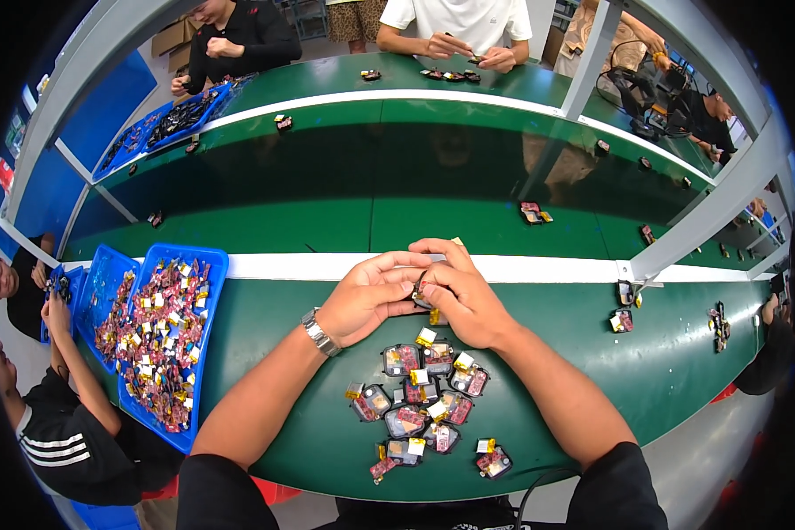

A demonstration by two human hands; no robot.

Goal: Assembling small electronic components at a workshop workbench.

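Note:
My left hand (362,300) and my right hand (470,305) meet in front of me, with their fingers closed round a small black device casing (420,287). Most of the casing is hidden by the fingers. A yellow-taped tab shows just below my right fingers. Nearer to me lie several black casings (405,421) with pink circuit boards and white-and-yellow tabs, loosely heaped on the green bench (300,442). One more casing (494,460) sits apart at their right.
Left of my arm stands a blue tray (222,274) full of pink circuit boards (163,322), beside another blue tray (106,265). Beyond a white rail (300,266), a green conveyor (318,221) carries scattered casings. A grey post (707,212) rises at right. Co-workers sit around.

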